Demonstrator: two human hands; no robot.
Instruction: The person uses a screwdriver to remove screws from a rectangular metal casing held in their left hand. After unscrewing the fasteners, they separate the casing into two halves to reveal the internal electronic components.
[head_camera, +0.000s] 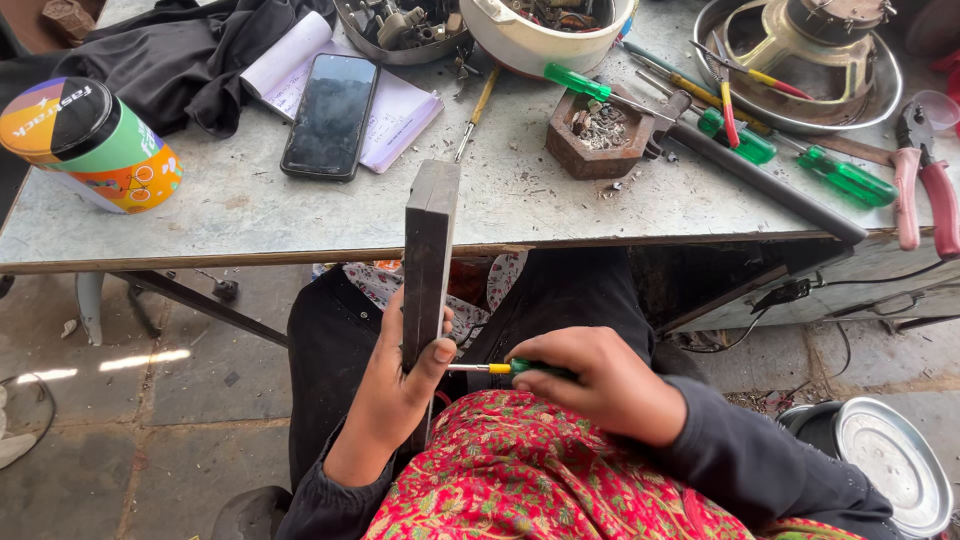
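The dark flat panel (429, 260) stands on edge over the person's lap, its long axis running from the lap up and away to the front edge of the desk (240, 215), thin side facing the camera. The left hand (392, 400) has its grip clamped around the panel's lower part, thumb pressed on the near edge. The right hand (605, 385) is closed tight on a green-handled screwdriver (500, 368), which lies level, its tip pointing left against the panel just beside the thumb.
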